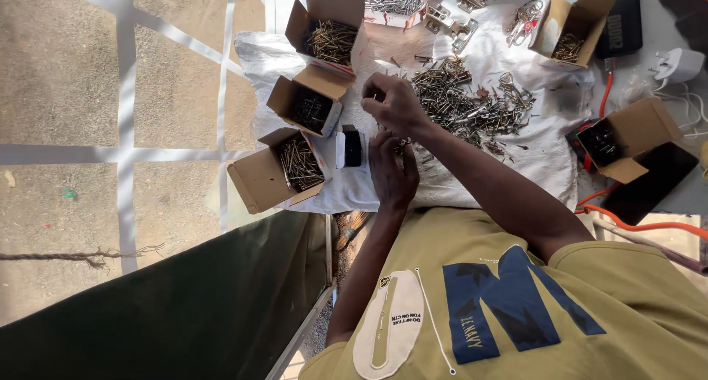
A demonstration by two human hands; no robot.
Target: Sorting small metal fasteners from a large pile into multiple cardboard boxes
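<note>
Right hand (391, 103) fingers pinched on something too small to be identified; left hand (393, 175) cupped, contents hidden. Spill risk judged: loose screws (464, 99) heaped just beyond the fingertips, open screw boxes (295, 162) beside them.

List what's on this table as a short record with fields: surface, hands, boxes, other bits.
surface: white sheet spread over the table
right hand: raised over the sheet, fingertips pinched; what they hold is too small to tell
left hand: beside a small black and white box
loose pile: mixed screws heaped on the sheet
boxes: three open cardboard boxes of screws, near, middle, far
other bits: metal hinges, white plug
</note>
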